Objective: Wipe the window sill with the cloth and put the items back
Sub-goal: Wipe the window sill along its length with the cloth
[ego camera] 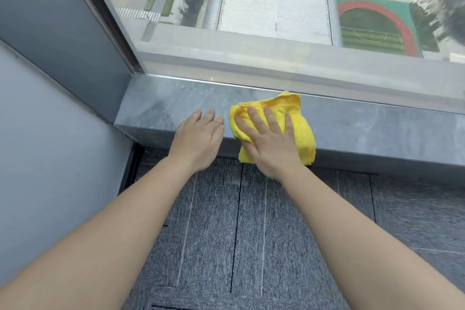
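A yellow cloth (300, 126) lies crumpled on the grey stone window sill (176, 98), hanging slightly over its front edge. My right hand (269, 141) presses flat on the cloth with fingers spread. Just left of it, my left hand (198, 136) rests over the sill's front edge, fingers together and extended, holding nothing. No other items show on the sill.
A large window pane (276, 20) rises from the back of the sill. A dark window frame (100, 15) and a grey wall (45, 121) close off the left end. Grey carpet tiles (239, 234) cover the floor below.
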A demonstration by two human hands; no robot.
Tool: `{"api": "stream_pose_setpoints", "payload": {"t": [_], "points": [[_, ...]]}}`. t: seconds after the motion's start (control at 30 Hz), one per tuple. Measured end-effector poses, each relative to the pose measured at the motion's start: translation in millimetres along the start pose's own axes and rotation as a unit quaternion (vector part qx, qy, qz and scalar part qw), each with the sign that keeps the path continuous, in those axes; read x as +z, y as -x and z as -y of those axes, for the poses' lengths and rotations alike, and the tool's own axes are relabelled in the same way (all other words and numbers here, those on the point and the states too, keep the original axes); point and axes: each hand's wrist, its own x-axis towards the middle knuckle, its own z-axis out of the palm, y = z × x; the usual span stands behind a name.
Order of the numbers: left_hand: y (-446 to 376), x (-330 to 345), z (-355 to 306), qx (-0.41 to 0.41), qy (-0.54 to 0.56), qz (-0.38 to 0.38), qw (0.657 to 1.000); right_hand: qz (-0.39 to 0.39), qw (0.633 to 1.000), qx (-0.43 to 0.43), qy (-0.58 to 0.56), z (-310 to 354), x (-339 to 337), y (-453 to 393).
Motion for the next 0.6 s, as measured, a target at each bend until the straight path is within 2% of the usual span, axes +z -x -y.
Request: {"api": "stream_pose_setpoints", "payload": {"t": [0.1, 0.2, 0.37, 0.6], "points": [[2.5, -2.2, -6.6, 0.001, -0.001, -0.031, 1.000, 0.011, 1.000, -0.011, -0.007, -22.0, 4.2, 23.2], [3.0, 1.9, -18.9, 0.019, 0.000, -0.040, 0.999, 0.021, 0.996, 0.081, -0.015, -54.4, 4.0, 37.9], [-3.6, 19.0, -38.8, 0.063, -0.012, 0.014, 0.998, 0.013, 0.968, 0.236, -0.080, -74.3, -0.7, 36.7], [-7.2, 23.6, -29.2, 0.088, -0.094, 0.053, 0.990, 0.004, 0.925, 0.349, -0.151, -58.9, -9.7, -10.1]]}}
